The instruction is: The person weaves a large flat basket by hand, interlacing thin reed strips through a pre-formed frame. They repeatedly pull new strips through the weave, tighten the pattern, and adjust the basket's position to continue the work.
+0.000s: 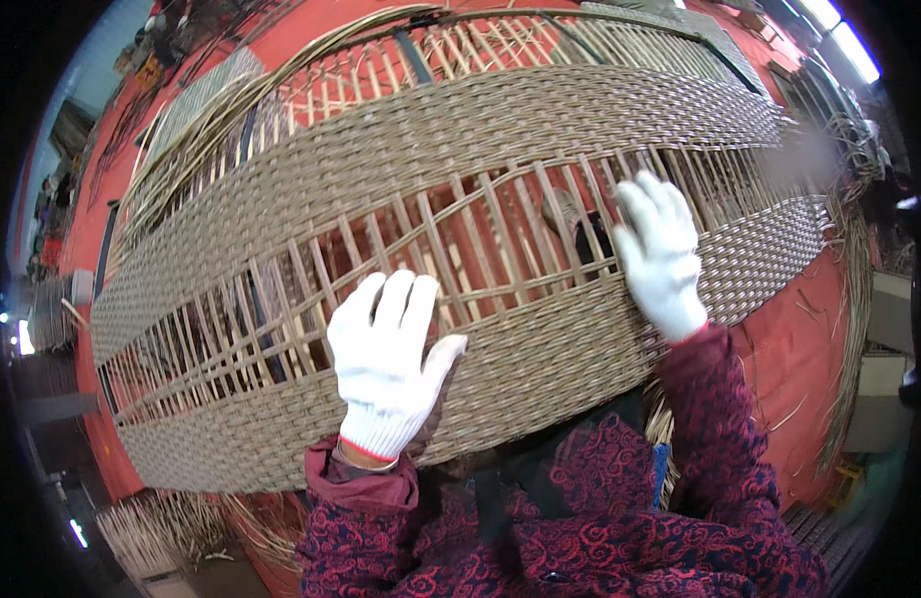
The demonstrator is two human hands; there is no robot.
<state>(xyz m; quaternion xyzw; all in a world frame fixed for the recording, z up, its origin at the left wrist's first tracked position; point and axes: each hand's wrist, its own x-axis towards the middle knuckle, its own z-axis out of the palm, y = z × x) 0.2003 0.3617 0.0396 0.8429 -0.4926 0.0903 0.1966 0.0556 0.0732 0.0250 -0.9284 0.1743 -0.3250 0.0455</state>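
A large brown wicker panel [540, 349] lies in front of me, with dense woven bands and an open gap of bare upright stakes [436, 234] between them. A thin weaving strand [376, 261] slants through these stakes. My left hand [386, 349], in a white knitted glove, rests on the upper edge of the near band, fingers stretched and thumb apart. My right hand [662, 254], gloved the same way, is at the stakes at the right part of the gap, fingers extended. Neither hand visibly grips a strand. What lies under the palms is hidden.
Red sheeting [784, 349] covers the surface under the panel. Long loose strands [281, 85] lie over the panel's far edge. Bundles of cut strands [161, 523] are at the lower left, and more strands [849, 309] hang down the right side.
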